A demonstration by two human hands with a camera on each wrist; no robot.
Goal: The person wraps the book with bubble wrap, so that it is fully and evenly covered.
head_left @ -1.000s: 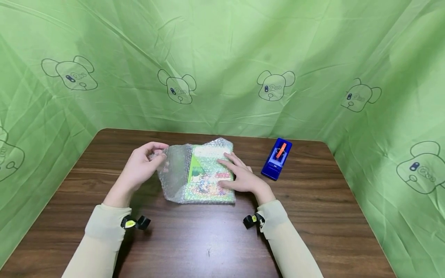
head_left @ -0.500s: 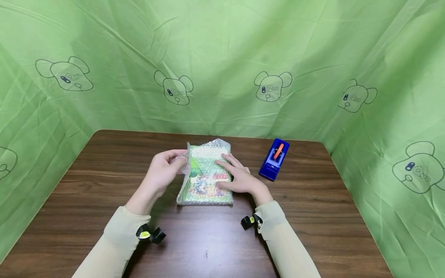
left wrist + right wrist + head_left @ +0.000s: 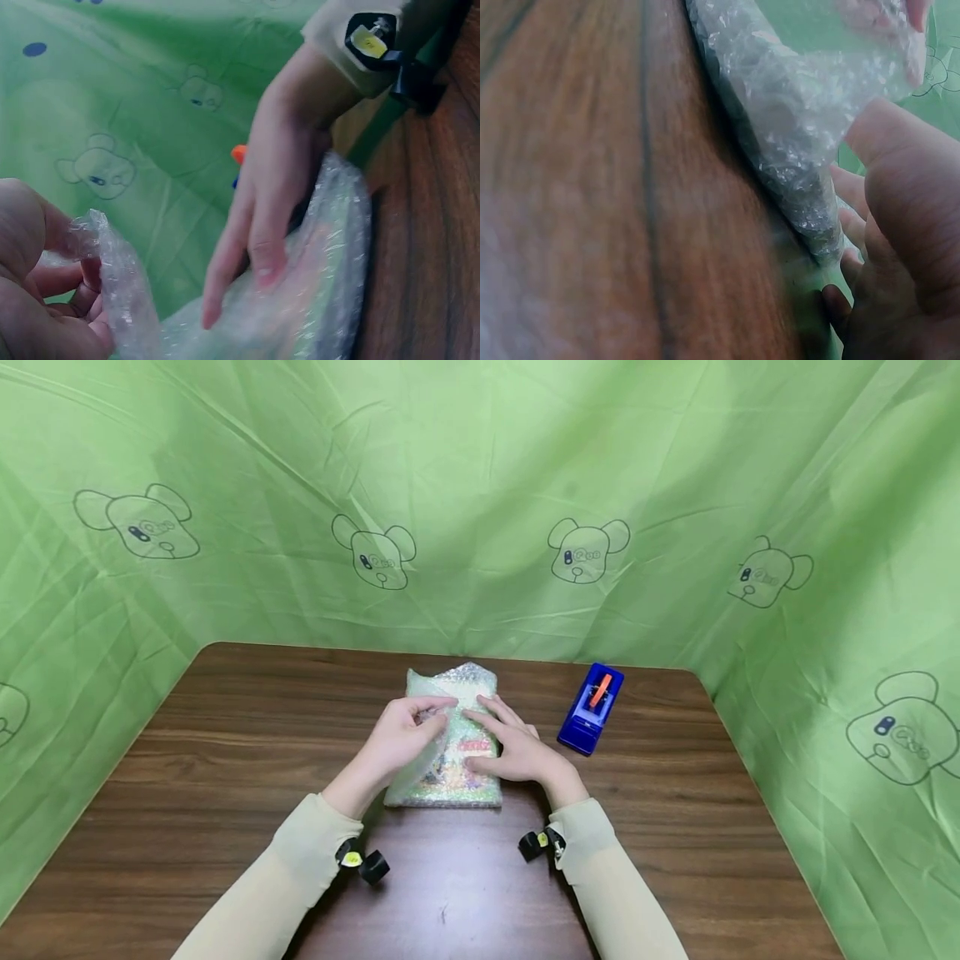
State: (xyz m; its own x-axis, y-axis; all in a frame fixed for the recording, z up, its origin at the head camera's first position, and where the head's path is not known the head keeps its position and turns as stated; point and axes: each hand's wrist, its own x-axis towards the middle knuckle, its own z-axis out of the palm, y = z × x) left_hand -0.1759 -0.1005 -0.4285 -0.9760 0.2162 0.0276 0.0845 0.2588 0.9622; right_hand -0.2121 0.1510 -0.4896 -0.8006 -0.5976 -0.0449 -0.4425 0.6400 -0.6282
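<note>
A flat, book-like item with a colourful green cover point(image 3: 468, 768) lies on the table, seen through the bubble wrap point(image 3: 467, 673) around it. My left hand point(image 3: 405, 731) pinches the bubble wrap's left flap between thumb and fingers and holds it raised over the cover. In the left wrist view this flap point(image 3: 127, 292) stands up from the item. My right hand point(image 3: 521, 752) rests with spread fingers on the wrapped item's right side, thumb toward me. From the right wrist, the wrap's edge point(image 3: 795, 187) shows beside the right hand's fingers.
A blue tape dispenser point(image 3: 591, 710) with an orange wheel stands right of the right hand. The brown wooden table point(image 3: 187, 793) ends at the back against a green cloth curtain point(image 3: 480, 468) printed with bear outlines.
My left hand has moved right, drawing the bubble wrap flap from beside the item to over its cover. The right hand stays on the item throughout.
</note>
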